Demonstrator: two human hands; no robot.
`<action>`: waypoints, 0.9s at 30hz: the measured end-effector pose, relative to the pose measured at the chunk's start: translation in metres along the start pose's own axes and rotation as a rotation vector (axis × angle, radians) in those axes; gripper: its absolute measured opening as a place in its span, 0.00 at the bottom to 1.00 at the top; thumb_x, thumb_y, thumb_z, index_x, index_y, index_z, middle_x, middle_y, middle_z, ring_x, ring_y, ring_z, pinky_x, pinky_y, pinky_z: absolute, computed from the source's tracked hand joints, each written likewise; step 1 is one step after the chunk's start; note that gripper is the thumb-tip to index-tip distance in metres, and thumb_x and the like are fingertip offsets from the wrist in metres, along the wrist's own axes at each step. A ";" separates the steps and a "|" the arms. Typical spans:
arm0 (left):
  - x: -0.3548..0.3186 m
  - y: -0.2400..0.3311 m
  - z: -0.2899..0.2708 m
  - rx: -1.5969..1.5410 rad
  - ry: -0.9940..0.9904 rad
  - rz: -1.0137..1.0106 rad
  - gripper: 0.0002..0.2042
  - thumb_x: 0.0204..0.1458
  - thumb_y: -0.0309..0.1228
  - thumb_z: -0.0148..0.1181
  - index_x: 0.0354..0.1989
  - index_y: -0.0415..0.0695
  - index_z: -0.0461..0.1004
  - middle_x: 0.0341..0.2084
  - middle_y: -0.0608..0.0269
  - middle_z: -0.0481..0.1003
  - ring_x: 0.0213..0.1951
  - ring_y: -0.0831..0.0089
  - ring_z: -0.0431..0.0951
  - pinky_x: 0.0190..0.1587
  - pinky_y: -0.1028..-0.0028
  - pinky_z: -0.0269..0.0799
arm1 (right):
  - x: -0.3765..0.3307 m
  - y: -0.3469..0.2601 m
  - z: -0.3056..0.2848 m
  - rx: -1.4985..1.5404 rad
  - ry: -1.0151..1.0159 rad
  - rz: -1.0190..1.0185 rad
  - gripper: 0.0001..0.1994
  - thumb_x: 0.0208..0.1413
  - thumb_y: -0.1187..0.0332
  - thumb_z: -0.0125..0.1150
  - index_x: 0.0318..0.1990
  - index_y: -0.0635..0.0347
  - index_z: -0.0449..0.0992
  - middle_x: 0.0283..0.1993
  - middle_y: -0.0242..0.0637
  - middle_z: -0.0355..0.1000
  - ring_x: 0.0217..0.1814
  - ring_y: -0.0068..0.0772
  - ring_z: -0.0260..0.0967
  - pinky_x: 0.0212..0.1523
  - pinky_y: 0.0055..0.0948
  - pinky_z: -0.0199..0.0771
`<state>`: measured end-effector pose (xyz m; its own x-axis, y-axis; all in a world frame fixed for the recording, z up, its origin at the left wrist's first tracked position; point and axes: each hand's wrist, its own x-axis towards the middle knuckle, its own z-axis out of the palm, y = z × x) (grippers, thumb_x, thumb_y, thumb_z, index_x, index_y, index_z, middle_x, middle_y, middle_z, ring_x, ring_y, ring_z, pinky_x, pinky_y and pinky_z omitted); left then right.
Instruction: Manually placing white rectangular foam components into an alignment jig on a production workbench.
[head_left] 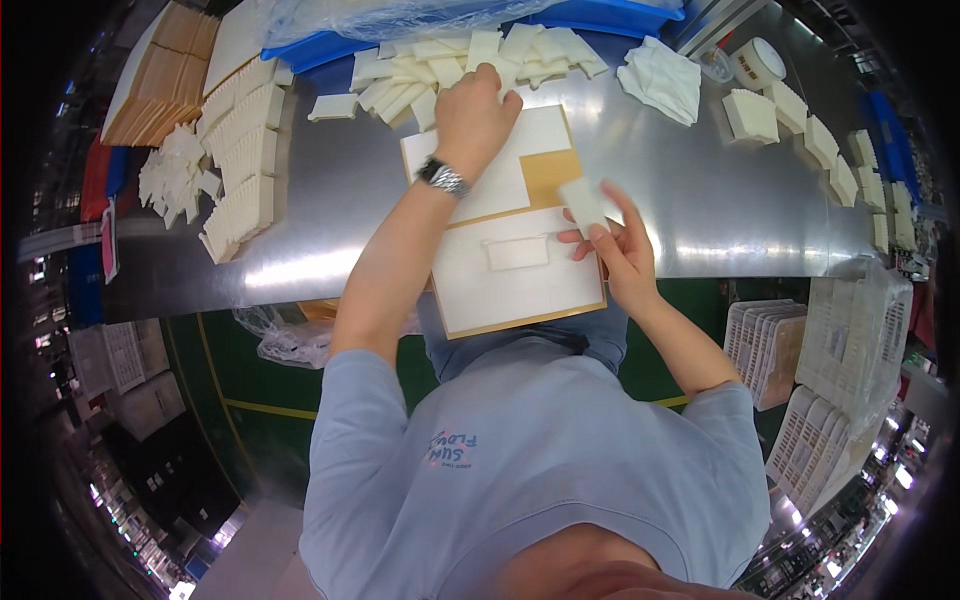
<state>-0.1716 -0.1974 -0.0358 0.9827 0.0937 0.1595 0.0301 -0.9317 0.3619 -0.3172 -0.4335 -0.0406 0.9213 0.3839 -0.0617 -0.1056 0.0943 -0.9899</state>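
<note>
Head view: two hands, left hand point(473, 115) spread over the pile of white pieces point(470, 62), right hand point(618, 250) pinching one white piece point(583, 205).

Stuff I can't make out from here

My left hand point(472, 112) covers whichever pale pad it's on in the heap point(470, 62); the blue tray point(600, 18) runs off the top edge.

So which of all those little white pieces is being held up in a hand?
The small white rectangular piece pinched in the right hand, above the board's right edge. The others lie loose: a heap by the left hand, and stacks on the table.
</note>
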 end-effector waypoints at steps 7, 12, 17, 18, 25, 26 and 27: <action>-0.122 -0.027 -0.062 -0.477 -0.045 0.466 0.16 0.45 0.30 0.71 0.44 0.47 0.78 0.43 0.67 0.81 0.46 0.63 0.76 0.52 0.66 0.67 | 0.011 0.012 -0.025 0.203 0.059 0.113 0.18 0.64 0.80 0.54 0.59 0.60 0.61 0.58 0.52 0.73 0.45 0.26 0.74 0.46 0.21 0.77; -0.172 -0.014 -0.064 -0.535 -0.225 0.356 0.17 0.43 0.25 0.72 0.42 0.45 0.76 0.42 0.65 0.78 0.49 0.63 0.74 0.52 0.67 0.70 | 0.007 0.015 -0.025 0.170 0.028 0.096 0.16 0.56 0.84 0.64 0.49 0.60 0.69 0.63 0.43 0.66 0.55 0.23 0.69 0.53 0.21 0.73; -0.177 -0.006 -0.050 -0.507 -0.153 0.386 0.23 0.44 0.28 0.71 0.52 0.46 0.78 0.39 0.69 0.78 0.49 0.64 0.74 0.50 0.66 0.71 | 0.009 0.011 -0.022 0.135 -0.011 0.050 0.17 0.50 0.85 0.69 0.45 0.61 0.71 0.65 0.41 0.63 0.57 0.22 0.67 0.55 0.22 0.71; -0.177 -0.006 -0.047 -0.503 -0.152 0.382 0.23 0.45 0.28 0.71 0.52 0.45 0.77 0.41 0.68 0.78 0.49 0.63 0.74 0.50 0.66 0.72 | 0.009 0.011 -0.022 0.128 0.002 0.062 0.18 0.49 0.85 0.70 0.45 0.61 0.72 0.66 0.41 0.63 0.57 0.22 0.66 0.54 0.21 0.71; -0.186 -0.014 -0.036 -0.650 -0.185 0.313 0.28 0.45 0.25 0.73 0.57 0.43 0.73 0.51 0.56 0.74 0.54 0.58 0.73 0.53 0.65 0.74 | 0.006 0.014 -0.024 0.117 0.031 0.022 0.19 0.49 0.85 0.71 0.46 0.61 0.73 0.64 0.40 0.64 0.56 0.22 0.67 0.55 0.22 0.71; -0.187 -0.015 -0.035 -0.650 -0.184 0.310 0.28 0.45 0.25 0.73 0.57 0.43 0.73 0.51 0.56 0.74 0.54 0.58 0.73 0.53 0.65 0.74 | 0.006 0.013 -0.024 0.117 0.028 0.024 0.19 0.49 0.85 0.71 0.46 0.61 0.73 0.64 0.40 0.64 0.56 0.22 0.67 0.55 0.22 0.71; -0.188 -0.017 -0.035 -0.662 -0.162 0.321 0.28 0.45 0.25 0.74 0.57 0.43 0.72 0.52 0.56 0.75 0.55 0.57 0.73 0.53 0.65 0.75 | 0.007 0.012 -0.024 0.145 0.028 0.012 0.18 0.49 0.85 0.71 0.46 0.61 0.73 0.64 0.40 0.64 0.56 0.22 0.67 0.56 0.22 0.70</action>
<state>-0.3630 -0.1868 -0.0398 0.9407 -0.2475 0.2321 -0.3286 -0.4944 0.8048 -0.3033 -0.4514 -0.0555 0.9294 0.3606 -0.0790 -0.1679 0.2223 -0.9604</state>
